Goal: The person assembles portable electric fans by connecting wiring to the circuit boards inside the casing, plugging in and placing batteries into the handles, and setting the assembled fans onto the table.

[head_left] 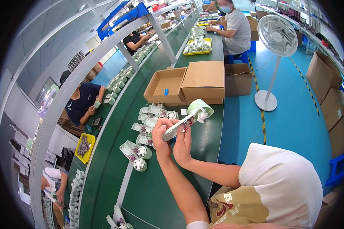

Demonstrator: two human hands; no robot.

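Above the green bench I hold up a pale green plastic housing (pixel 198 108) with a long handle shell and a round, cup-like head. White crumpled material sits in the head, and thin red and dark wires hang out along the handle. My left hand (pixel 163 137) is closed round the handle end. Fingers of my right hand (pixel 182 148) pinch near the wires; the exact contact is partly hidden. Just left of my hands, several similar housings (pixel 144 152) lie in a group, open sides with wiring showing. A small white square (pixel 183 112) rests behind them.
An open cardboard box (pixel 164 86) with a blue cylinder inside stands beyond my hands, beside a closed-top carton (pixel 203 74). Farther off is a yellow tray (pixel 197 46) of parts. A standing fan (pixel 278 36) is on the blue floor at right. Several co-workers sit along the benches.
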